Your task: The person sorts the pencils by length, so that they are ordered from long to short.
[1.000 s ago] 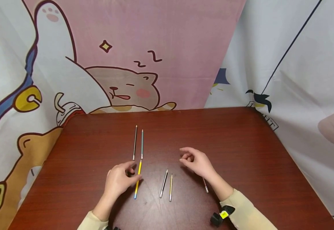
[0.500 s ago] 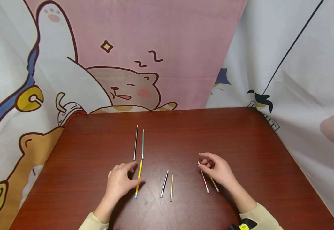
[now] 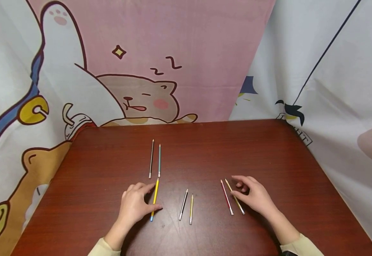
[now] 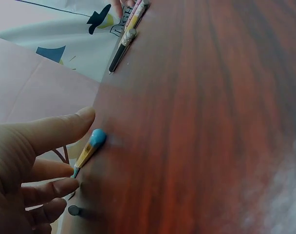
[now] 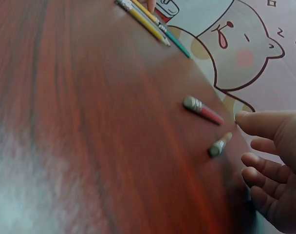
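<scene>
On the left, a yellow pencil [image 3: 155, 197] with a blue end lies between the spread thumb and forefinger of my left hand [image 3: 134, 204]. The thumb crosses over the pencil; whether it touches is unclear. In the left wrist view, its blue end [image 4: 98, 137] shows beside the parted thumb and fingers. My right hand [image 3: 254, 193] hovers at the right of a gold pencil [image 3: 235, 197], thumb tip close to it, fingers relaxed and holding nothing. A red pencil [image 3: 227, 197] lies just left of the gold one. Both eraser ends show in the right wrist view.
Behind the yellow pencil lie a black pencil [image 3: 151, 158] and a teal pencil [image 3: 159, 160]. Between the hands are a black-and-white pencil [image 3: 183, 204] and a thin yellow pencil [image 3: 191, 209]. A printed cloth [image 3: 202, 60] hangs behind the brown table [image 3: 205, 145].
My right hand has moved right and slightly toward me, uncovering the red and gold pencils. My left hand has barely shifted, and the other pencils lie as before.
</scene>
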`<state>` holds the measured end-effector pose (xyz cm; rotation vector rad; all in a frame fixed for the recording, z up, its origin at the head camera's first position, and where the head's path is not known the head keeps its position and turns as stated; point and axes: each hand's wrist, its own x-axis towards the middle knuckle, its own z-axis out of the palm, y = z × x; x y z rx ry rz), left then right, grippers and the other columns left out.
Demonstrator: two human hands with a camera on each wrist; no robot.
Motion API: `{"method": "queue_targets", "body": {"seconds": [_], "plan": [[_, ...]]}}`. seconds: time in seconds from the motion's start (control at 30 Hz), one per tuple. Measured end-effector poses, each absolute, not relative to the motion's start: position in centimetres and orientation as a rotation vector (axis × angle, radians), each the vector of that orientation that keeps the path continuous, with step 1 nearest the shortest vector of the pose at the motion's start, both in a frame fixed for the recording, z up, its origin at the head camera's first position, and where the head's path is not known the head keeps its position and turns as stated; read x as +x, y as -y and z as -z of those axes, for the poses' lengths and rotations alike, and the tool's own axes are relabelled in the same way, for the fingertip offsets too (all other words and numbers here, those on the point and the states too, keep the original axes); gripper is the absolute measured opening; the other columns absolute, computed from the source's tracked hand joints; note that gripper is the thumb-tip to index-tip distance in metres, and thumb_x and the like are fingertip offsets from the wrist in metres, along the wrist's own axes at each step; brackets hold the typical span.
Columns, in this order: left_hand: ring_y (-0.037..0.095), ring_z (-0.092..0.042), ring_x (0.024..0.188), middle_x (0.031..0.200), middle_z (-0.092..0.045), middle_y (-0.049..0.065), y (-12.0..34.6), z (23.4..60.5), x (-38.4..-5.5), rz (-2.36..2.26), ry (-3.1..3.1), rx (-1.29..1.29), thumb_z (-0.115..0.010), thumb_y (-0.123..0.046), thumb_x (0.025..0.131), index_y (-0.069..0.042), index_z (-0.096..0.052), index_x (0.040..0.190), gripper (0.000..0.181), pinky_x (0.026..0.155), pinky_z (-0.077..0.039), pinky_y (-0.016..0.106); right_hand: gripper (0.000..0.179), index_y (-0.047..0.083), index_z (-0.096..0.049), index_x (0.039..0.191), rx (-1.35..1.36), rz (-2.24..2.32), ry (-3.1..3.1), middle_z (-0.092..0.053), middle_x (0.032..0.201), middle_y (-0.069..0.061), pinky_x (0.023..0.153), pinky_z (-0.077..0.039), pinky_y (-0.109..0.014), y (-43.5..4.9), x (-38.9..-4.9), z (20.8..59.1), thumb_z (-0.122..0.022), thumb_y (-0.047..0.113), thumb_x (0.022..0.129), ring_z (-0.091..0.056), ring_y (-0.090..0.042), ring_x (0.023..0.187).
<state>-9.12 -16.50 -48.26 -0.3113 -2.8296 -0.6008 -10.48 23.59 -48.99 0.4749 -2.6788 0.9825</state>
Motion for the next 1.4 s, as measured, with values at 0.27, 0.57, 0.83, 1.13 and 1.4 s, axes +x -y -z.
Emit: {"method": "queue_targets", "body": {"seconds": [0.27, 0.57, 0.83, 1.13, 1.4], "plan": [[0.020, -0.052, 0.083, 0.088, -0.060, -0.006, 16.5, 48.2, -9.1, 0.593, 2.830, -0.312, -0.084, -0.054, 0.044, -0.019, -0.070, 0.108, 0.075, 0.067, -0.038, 0.038, 0.053, 0.010, -0.063, 0.113, 0.588, -0.945, 2.648, -0.057, 0.082, 0.004, 0.060, -0.040, -0.023, -24.4, -10.3, 49.8, -0.083, 0.017, 0.065, -0.049, -0.009, 0.066], [0.015, -0.049, 0.074, 0.077, -0.057, -0.008, 16.4, 48.4, -9.2, 0.619, 2.804, -0.334, -0.087, -0.044, 0.046, -0.017, -0.072, 0.102, 0.065, 0.064, -0.038, 0.036, 0.056, 0.008, -0.062, 0.115, 0.664, -0.916, 2.634, -0.056, 0.085, 0.003, 0.061, -0.041, -0.025, -25.0, -9.7, 49.7, -0.084, 0.016, 0.064, -0.049, -0.009, 0.068], [0.009, -0.048, 0.067, 0.065, -0.052, -0.015, 16.3, 48.3, -9.2, 0.648, 2.846, -0.372, -0.086, -0.042, 0.052, -0.019, -0.072, 0.100, 0.055, 0.063, -0.037, 0.033, 0.053, 0.009, -0.063, 0.115, 0.684, -0.887, 2.666, -0.055, 0.084, 0.004, 0.062, -0.042, -0.026, -25.1, -9.4, 49.7, -0.082, 0.014, 0.065, -0.049, -0.008, 0.069], [0.011, -0.055, 0.073, 0.061, -0.052, -0.018, 16.2, 48.3, -9.1, 0.685, 2.826, -0.394, -0.086, -0.035, 0.054, -0.020, -0.073, 0.098, 0.048, 0.067, -0.042, 0.036, 0.049, 0.011, -0.064, 0.113, 0.681, -0.847, 2.686, -0.052, 0.083, 0.007, 0.061, -0.042, -0.024, -25.3, -9.5, 50.1, -0.079, 0.008, 0.066, -0.048, -0.005, 0.069], [0.008, -0.053, 0.066, 0.056, -0.051, -0.020, 16.2, 48.3, -9.1, 0.705, 2.769, -0.421, -0.086, -0.025, 0.057, -0.017, -0.074, 0.093, 0.039, 0.069, -0.044, 0.034, 0.046, 0.011, -0.066, 0.110, 0.655, -0.821, 2.672, -0.051, 0.079, 0.007, 0.058, -0.042, -0.023, -25.1, -9.5, 50.2, -0.077, 0.004, 0.066, -0.048, -0.004, 0.066]]}}
